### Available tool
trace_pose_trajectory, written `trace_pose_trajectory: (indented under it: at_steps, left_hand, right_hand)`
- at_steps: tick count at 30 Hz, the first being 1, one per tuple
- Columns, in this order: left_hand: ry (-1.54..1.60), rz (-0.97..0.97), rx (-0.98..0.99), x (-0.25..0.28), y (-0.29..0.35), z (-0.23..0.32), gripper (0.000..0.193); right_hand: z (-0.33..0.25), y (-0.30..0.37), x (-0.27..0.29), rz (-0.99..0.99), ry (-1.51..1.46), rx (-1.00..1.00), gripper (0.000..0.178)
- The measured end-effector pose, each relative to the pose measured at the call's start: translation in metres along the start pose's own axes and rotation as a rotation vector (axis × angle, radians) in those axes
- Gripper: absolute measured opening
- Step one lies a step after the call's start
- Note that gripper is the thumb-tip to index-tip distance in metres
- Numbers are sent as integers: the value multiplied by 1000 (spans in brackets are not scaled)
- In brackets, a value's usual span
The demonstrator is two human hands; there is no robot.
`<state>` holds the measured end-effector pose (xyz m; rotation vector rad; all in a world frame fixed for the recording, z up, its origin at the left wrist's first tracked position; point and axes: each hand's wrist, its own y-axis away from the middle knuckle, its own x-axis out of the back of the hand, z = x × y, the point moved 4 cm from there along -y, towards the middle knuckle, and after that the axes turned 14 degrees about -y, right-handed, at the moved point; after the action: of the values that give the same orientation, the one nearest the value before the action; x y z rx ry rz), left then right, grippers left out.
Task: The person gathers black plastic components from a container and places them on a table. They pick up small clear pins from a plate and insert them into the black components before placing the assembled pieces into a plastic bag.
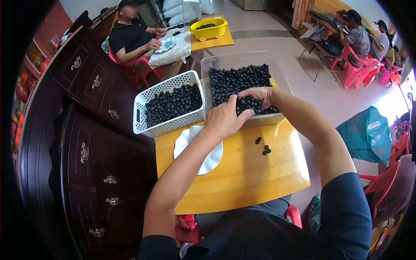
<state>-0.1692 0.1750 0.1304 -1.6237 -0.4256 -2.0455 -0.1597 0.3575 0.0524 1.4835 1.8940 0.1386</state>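
Note:
A clear plastic bin point(277, 73) stands at the far side of the yellow table, filled with small black ring-shaped parts point(238, 79). My left hand point(223, 119) reaches over the bin's near side, its thumb and fingers curled around a heap of these parts. From the right, my right hand point(261, 94) curves in against the same heap, so both hands cup it between them. Some fingertips are buried among the parts. To the left, a white perforated basket point(169, 125) holds more of the black parts. A white scalloped plate point(210, 162) lies under my left forearm.
Several loose black parts point(266, 150) lie on the yellow tabletop point(242, 182). Dark wooden drawers point(95, 173) border the left. Across from me, a seated person point(130, 39) works beside a yellow tub point(210, 31). A green bag point(366, 134) stands at right; other people sit behind.

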Motion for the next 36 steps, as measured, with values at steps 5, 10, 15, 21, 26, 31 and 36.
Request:
trace_pose_trajectory:
  at_steps: [5,10,15,21,26,31,36]
  left_hand:
    - [9,165,47,3,-14,3,75]
    - [59,388,-110,-7,-39,18,70]
    - [88,804,-161,22,-51,17,50]
    - [295,1015,-372,63,-10,52,32]
    - [361,974,-411,62,63,70,32]
    - [469,831,-389,5,124,84,39]
    - [860,723,-214,-103,139,72,35]
  right_hand:
    - [-7,0,4,140,-126,-35,26]
    - [-31,5,-27,-39,-485,224,32]
    - [-55,8,-70,-35,-887,458,35]
    - [-33,57,-113,-210,-1068,720,30]
    - [23,93,-171,-226,-1093,911,28]
    - [119,97,-186,153,-1072,924,34]
    - [212,61,-141,263,-1122,933,31]
